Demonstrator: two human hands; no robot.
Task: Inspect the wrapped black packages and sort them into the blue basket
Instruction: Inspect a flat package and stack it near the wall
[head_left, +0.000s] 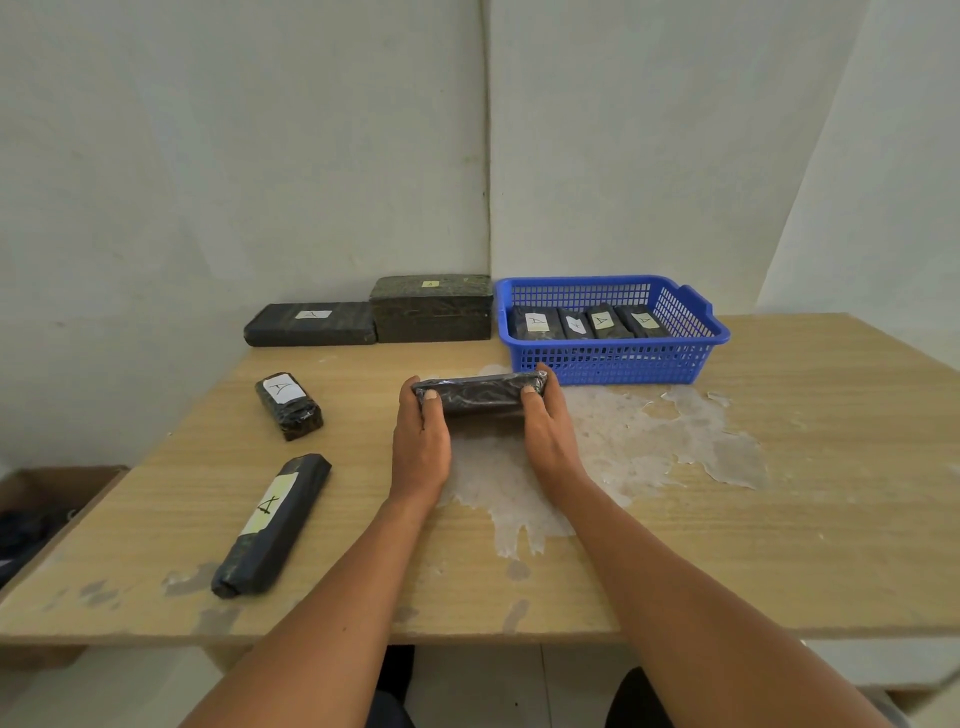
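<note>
A shiny wrapped black package (480, 393) lies crosswise at the table's middle, held at both ends. My left hand (422, 441) grips its left end and my right hand (548, 431) grips its right end, thumbs curled over the near top edge. Its label is not visible. Just behind and to the right stands the blue basket (613, 358), with several labelled black packages (587, 322) lined up inside. A short labelled package (289, 405) lies to the left, and a long labelled package (272, 525) lies near the front left.
Two bigger black wrapped blocks sit against the back wall: a flat block (310, 324) and a taller block (432, 308). The wooden table (779, 519) has peeled whitish patches at its middle. A cardboard box (31, 499) stands on the floor at left.
</note>
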